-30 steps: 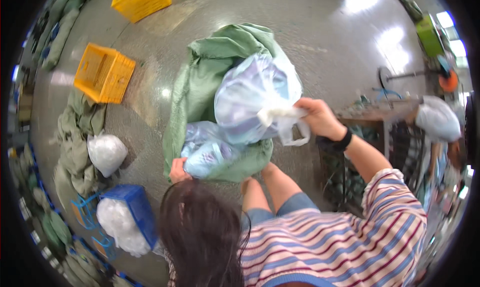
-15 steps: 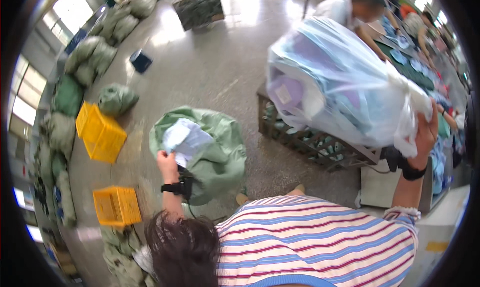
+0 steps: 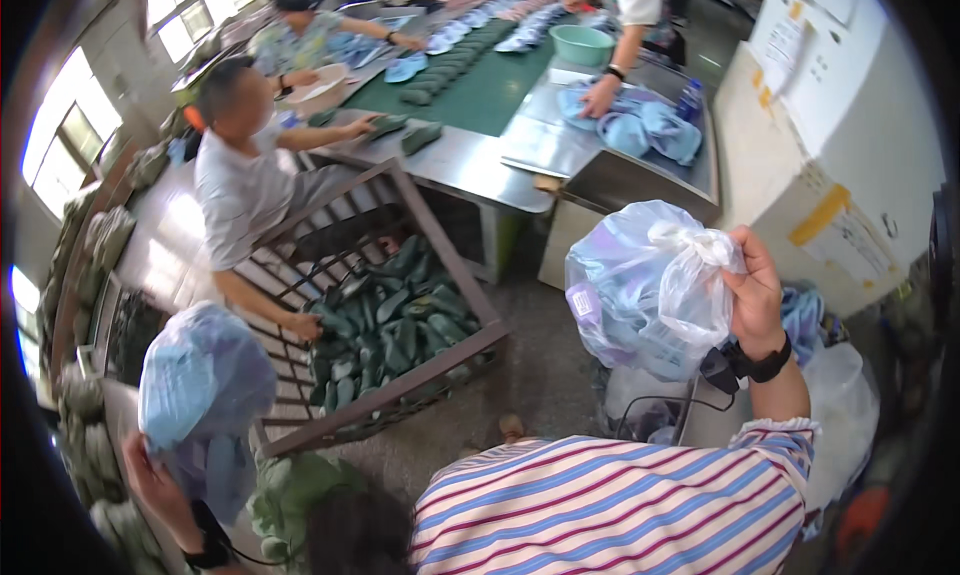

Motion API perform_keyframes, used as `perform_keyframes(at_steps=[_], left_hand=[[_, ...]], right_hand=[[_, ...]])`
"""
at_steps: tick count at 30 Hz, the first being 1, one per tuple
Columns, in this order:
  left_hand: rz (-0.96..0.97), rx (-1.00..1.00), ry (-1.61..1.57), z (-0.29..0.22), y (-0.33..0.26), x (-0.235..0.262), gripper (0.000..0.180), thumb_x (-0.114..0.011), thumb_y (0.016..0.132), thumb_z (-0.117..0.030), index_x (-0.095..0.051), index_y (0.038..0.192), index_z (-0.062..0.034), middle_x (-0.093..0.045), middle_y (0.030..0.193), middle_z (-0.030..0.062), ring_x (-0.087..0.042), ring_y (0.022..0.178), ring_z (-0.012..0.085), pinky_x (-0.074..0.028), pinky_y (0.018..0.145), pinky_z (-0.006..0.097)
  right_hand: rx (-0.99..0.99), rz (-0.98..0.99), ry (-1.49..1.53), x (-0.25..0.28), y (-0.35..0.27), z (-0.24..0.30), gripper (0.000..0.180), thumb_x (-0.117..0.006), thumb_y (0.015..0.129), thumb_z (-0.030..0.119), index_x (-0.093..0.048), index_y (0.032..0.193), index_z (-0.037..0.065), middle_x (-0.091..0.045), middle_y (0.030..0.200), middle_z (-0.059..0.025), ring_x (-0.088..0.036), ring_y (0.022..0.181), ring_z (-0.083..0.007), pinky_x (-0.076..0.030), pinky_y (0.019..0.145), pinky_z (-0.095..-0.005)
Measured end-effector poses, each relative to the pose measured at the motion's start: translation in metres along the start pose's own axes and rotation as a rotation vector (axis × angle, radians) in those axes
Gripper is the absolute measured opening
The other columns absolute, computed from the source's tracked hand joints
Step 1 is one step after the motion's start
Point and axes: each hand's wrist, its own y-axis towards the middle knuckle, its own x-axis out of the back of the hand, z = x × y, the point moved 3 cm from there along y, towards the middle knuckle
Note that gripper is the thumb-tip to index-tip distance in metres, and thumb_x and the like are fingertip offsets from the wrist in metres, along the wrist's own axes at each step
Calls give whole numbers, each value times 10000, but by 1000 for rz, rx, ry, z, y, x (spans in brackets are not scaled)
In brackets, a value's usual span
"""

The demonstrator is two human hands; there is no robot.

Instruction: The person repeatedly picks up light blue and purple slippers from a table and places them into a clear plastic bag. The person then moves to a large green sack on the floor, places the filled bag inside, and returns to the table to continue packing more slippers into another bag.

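My right hand (image 3: 757, 295), fingers closed, grips the knotted neck of a clear plastic bag (image 3: 640, 290) packed with light blue and purple pieces. The bag hangs in the air, in front of the pale cabinet. At the lower left, my left hand (image 3: 160, 490) is closed on a second clear bag (image 3: 205, 375) with light blue pieces in it. That bag is held up beside a brown slatted crate (image 3: 447, 250), which is filled with dark green shoe-shaped pieces (image 3: 390, 315). Below, a green sack (image 3: 300, 495) lies by my left arm.
A co-worker in white (image 3: 235, 180) reaches into the crate. Beyond stands a metal table (image 3: 470, 170) with a green surface (image 3: 495, 110). Another person's hand (image 3: 603, 97) touches blue cloth (image 3: 650, 130). A pale cabinet (image 3: 850, 165) and clear plastic bags (image 3: 840, 405) stand at right.
My view has turned right toward the crate and table. My left hand has left the green sack and now holds up a bag of blue pieces. The right hand still holds its bag.
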Motion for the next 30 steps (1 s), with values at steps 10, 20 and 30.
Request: perform_keyframes(at_steps=[10,20,30], left_hand=[[139,-405,-435,-135,182,-199,266,-370,725,68,-514,942,14,-534,876,155,-549,869,288,-412,803,315],[-24,-609,-824,-315,227,-347,339,-428,587,132,-544,873,-10,-506,766,143,-535,719,340,-437,636,362],[-168,-631,-670,-438,304,-446,295,-488,640,94,-550,881,-63,-478,742,104,-528,724,300,-417,621,379]], right_hand=[[88,-425,-188,80,30,70,291,-506,822,31,-477,1108,-9,-579,999,-71,-570,905,-149,-463,814,-275],[321,-321,-618,140,227,162,168,-501,839,101,-535,958,-12,-574,875,-44,-559,759,-113,-473,681,-258],[207,-388,-1080,303,366,76,131,-521,781,109,-560,755,-13,-549,686,-53,-500,665,-131,-419,576,-309]])
